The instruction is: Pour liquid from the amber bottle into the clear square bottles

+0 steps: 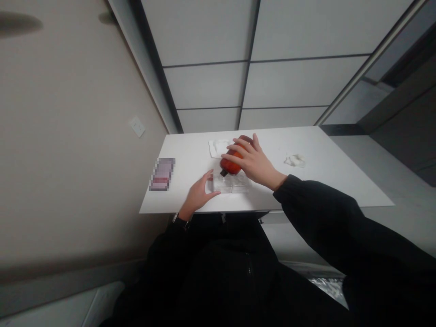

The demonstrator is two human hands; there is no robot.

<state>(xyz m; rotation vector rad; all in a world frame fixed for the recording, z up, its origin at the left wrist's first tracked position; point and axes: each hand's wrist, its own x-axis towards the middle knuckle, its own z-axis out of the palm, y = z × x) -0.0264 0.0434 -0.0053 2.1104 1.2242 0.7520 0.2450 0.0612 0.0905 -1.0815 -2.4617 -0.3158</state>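
My right hand (250,161) is wrapped over an amber-red bottle (230,166) with a black cap or nozzle (223,173). The bottle is tilted, its black end pointing down and to the left above a clear plastic box (226,185). At the box's left side, my left hand (199,193) holds it between thumb and fingers, which lie along its near and far edges. Whether liquid is leaving the bottle is too small to tell. Behind the box, a white tissue (218,147) lies partly hidden by the bottle and right hand.
A crumpled white tissue (294,160) lies right of my right hand on the white table (334,181). A blurred pinkish rectangular item (162,174) is near the left edge. White panels (207,86) rise behind the table, and a wall with a socket (137,126) stands left.
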